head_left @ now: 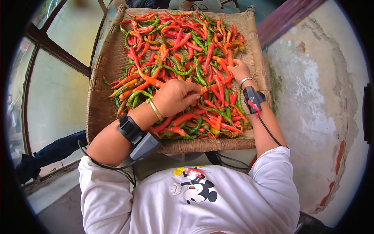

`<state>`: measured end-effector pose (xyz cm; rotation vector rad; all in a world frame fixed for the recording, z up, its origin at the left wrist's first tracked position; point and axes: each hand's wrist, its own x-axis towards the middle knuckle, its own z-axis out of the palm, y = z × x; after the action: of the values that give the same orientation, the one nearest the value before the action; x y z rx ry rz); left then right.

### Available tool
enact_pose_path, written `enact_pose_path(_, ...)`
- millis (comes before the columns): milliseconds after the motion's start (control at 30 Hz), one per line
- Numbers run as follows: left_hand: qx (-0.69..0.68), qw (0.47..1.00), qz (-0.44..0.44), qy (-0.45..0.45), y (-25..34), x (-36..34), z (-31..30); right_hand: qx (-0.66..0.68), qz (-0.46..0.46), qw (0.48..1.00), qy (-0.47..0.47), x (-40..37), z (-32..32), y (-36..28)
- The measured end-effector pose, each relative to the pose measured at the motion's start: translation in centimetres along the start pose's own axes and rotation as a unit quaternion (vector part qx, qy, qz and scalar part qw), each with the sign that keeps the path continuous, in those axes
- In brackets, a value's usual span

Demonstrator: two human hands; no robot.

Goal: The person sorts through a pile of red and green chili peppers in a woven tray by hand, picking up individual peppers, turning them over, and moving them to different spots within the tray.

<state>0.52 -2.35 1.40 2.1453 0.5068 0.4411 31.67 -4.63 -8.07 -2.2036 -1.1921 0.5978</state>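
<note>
Red, orange and green chili peppers (187, 43) lie spread in a rectangular woven tray (103, 64). My left hand (174, 96), palm down over the near middle of the pile, is closed with thumb and fingers pinched at an orange chili pepper (203, 90). By the tray's right side, the curled fingers of my right hand (240, 71) are closed at the lower end of an orange-red chili pepper (230, 58). My fingers partly hide what each hand grips. Some peppers under my left palm and wrist are hidden.
Glass window panes in a dark frame (58, 54) stand on the left, and a peeling plaster wall (311, 97) on the right. Cables run from the devices strapped to my wrists. A stool (230, 4) shows beyond the tray's far edge.
</note>
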Motion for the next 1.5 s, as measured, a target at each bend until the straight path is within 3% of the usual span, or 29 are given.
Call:
enact_pose_path(33, -0.01, 1.0, -0.001, 0.003, -0.1, 0.0, 0.0, 0.241, 0.122, 0.958, -0.101, -1.5, -1.4, -2.6)
enact_pose_path(67, -0.02, 1.0, -0.002, 0.006, -0.1, 0.0, 0.0, 0.243, 0.118, 0.957, -0.103, -2.4, -1.7, -3.9)
enact_pose_path(133, -0.039, 0.999, -0.021, 0.011, 0.0, 0.0, -0.2, 0.559, 0.219, 0.793, -0.106, -4.0, -1.6, -6.1)
enact_pose_path(233, 0.027, 0.998, 0.017, 0.052, -0.4, 0.2, -0.4, 0.606, 0.182, 0.754, -0.178, -7.6, -1.4, -9.7)
enact_pose_path(267, 0.072, 0.989, 0.042, 0.119, -0.2, 0.2, -0.6, 0.607, 0.182, 0.753, -0.178, -8.8, -1.4, -10.7)
enact_pose_path(300, 0.116, 0.974, 0.066, 0.185, 0.0, 0.3, -0.7, 0.571, 0.123, 0.77, -0.257, -10.0, -1.4, -11.6)
enact_pose_path(333, 0.116, 0.974, 0.065, 0.182, 0.1, 0.4, -0.9, 0.529, 0.062, 0.778, -0.333, -10.9, -1.4, -12.2)
enact_pose_path(400, 0.265, 0.944, 0.106, 0.166, -0.2, 0.8, -1.6, 0.465, 0.016, 0.804, -0.371, -11.9, -1.1, -12.8)
enact_pose_path(433, 0.263, 0.949, 0.079, 0.152, -0.4, 0.7, -1.8, 0.394, -0.031, 0.824, -0.406, -12.1, -1.1, -12.9)
enact_pose_path(533, 0.282, 0.95, 0.045, 0.123, -1.1, 0.6, -2.5, 0.392, -0.026, 0.81, -0.435, -11.9, -1.7, -12.7)
enact_pose_path(600, 0.282, 0.955, 0.015, 0.092, -1.4, 0.5, -2.5, 0.389, -0.018, 0.817, -0.426, -11.4, -2.5, -12.4)
enact_pose_path(700, 0.23, 0.968, 0.019, 0.099, -2.3, 0.6, -2.3, 0.461, 0.004, 0.785, -0.414, -10.2, -3.3, -11.4)
enact_pose_path(733, 0.179, 0.979, -0.02, 0.094, -2.1, 0.7, -2.3, 0.46, 0.004, 0.785, -0.415, -9.7, -3.4, -10.9)
enact_pose_path(800, 0.126, 0.986, -0.058, 0.09, -2.0, 0.9, -1.9, 0.514, 0.001, 0.745, -0.425, -8.9, -3.6, -10.2)
enact_pose_path(867, 0.104, 0.968, 0.002, 0.23, -1.9, 0.8, -1.2, 0.513, -0.01, 0.75, -0.416, -7.8, -3.8, -9.3)
enact_pose_path(933, 0.119, 0.966, -0.007, 0.228, -1.3, 0.7, -1.5, 0.471, 0.022, 0.799, -0.374, -6.4, -4.4, -8.2)
enact_pose_path(967, 0.063, 0.968, -0.042, 0.238, -1.3, 0.7, -1.2, 0.435, 0.013, 0.828, -0.353, -5.6, -4.5, -7.6)
enact_pose_path(1000, 0.006, 0.966, -0.078, 0.248, -1.5, 0.7, -1.0, 0.432, 0.011, 0.829, -0.354, -5.4, -4.7, -7.9)
enact_pose_path(1033, 0.032, 0.967, -0.041, 0.251, -1.6, 0.8, -0.8, 0.447, 0.018, 0.833, -0.327, -5.3, -4.7, -8.3)
enact_pose_path(1067, -0.015, 0.977, -0.08, 0.196, -1.6, 0.4, -0.5, 0.462, 0.023, 0.834, -0.299, -4.9, -4.8, -8.7)
enact_pose_path(1133, 0.0, 0.993, -0.06, 0.102, -1.7, 0.3, -0.2, 0.506, 0.001, 0.813, -0.289, -4.4, -4.4, -10.4)
enact_pose_path(1200, 0.02, 0.995, -0.039, 0.086, -1.6, 0.2, 0.2, 0.627, -0.024, 0.768, -0.128, -4.7, -4.3, -14.2)
enact_pose_path(1267, 0.042, 0.996, -0.018, 0.076, -1.0, 0.1, 0.2, 0.595, -0.07, 0.791, -0.127, -1.5, -3.2, -12.0)
enact_pose_path(1300, 0.033, 0.998, -0.027, 0.047, -0.8, 0.1, 0.0, 0.429, -0.052, 0.898, -0.085, -0.2, -2.4, -11.4)
enact_pose_path(1333, 0.023, 0.999, -0.037, 0.02, -0.6, 0.0, -0.2, 0.246, -0.031, 0.968, -0.038, 1.2, -1.6, -10.8)
enact_pose_path(1400, 0.03, 0.999, -0.034, 0.013, -0.4, 0.0, -0.3, 0.028, -0.099, 0.995, 0.0, 3.2, 0.2, -9.6)
enact_pose_path(1500, 0.026, 0.998, -0.039, -0.035, -0.2, -0.1, -0.2, -0.127, -0.073, 0.989, -0.004, 4.2, 1.4, -10.3)
